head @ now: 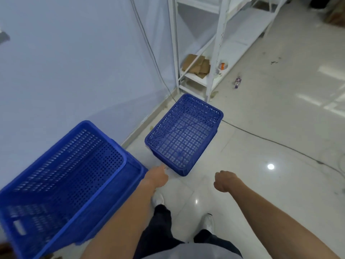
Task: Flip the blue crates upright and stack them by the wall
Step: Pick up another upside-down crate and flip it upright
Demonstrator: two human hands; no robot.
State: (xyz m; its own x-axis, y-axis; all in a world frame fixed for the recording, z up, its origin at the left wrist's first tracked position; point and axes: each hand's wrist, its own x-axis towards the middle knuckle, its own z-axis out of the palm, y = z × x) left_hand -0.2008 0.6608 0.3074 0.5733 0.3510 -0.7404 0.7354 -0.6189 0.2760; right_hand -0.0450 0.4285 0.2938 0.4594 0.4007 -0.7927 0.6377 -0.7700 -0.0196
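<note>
Mid-stacking: reaching toward lone upright blue perforated plastic crate (pixel 183 134) with left hand (pixel 156 176), grip empty; right hand (pixel 224 181) loosely fisted, empty. Needs lifting onto nested blue crate stack (pixel 63 176) by wall.

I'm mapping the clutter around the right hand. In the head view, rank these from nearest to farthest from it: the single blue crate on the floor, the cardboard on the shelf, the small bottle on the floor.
From the right hand:
1. Single blue crate, ahead and left.
2. Small bottle, farther ahead on the floor.
3. Cardboard, on the low shelf by the wall.
</note>
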